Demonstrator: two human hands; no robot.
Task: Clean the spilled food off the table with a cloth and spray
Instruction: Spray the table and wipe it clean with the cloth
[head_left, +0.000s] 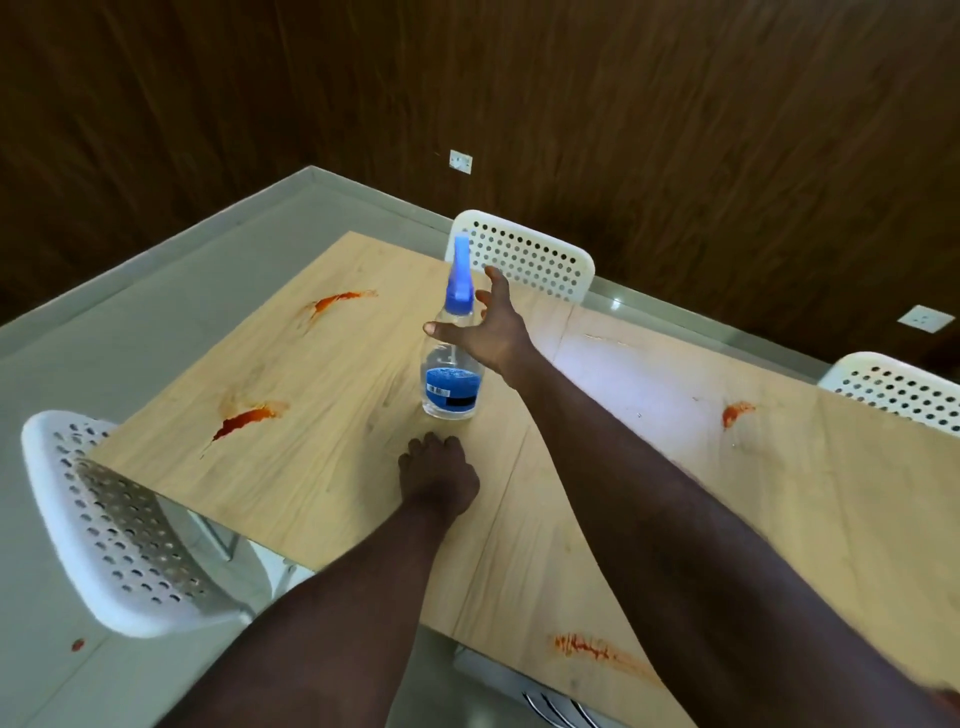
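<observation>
**Right hand (491, 332) spread at spray bottle (451, 384), left hand (439, 475) fisted on table (332, 467)**

Right hand is wide open, fingers splayed. The thumb crosses the front of the bottle's clear shoulder and the other fingers reach up past the blue trigger head on its right side. Thumb looks to be touching the bottle; nothing is wrapped round it. Left hand sits knuckles-down on the tabletop just in front of the bottle, apart from it. Its fingers are curled under, and nothing shows in it.

Bottle stands upright near the middle of the light wood table. It has a clear body, a blue label low down and a blue sprayer on top with its nozzle pointing away from the camera.

Red sauce-like spills on the table:
- far-left smear (332, 301), streaked
- near-left smear (244, 420), darker and thicker, with a faint wiped haze round it
- right smear (736, 411), small
- near-edge smear (592, 647), long and thin, between the two forearms

One small red spot (78, 644) lies on the grey floor by the left chair (119, 525).

White perforated chairs: the left one, one behind the bottle at the far edge (524, 254), and one at far right (898, 387). The dark wood panel wall carries two white sockets (461, 161) (924, 318).
</observation>
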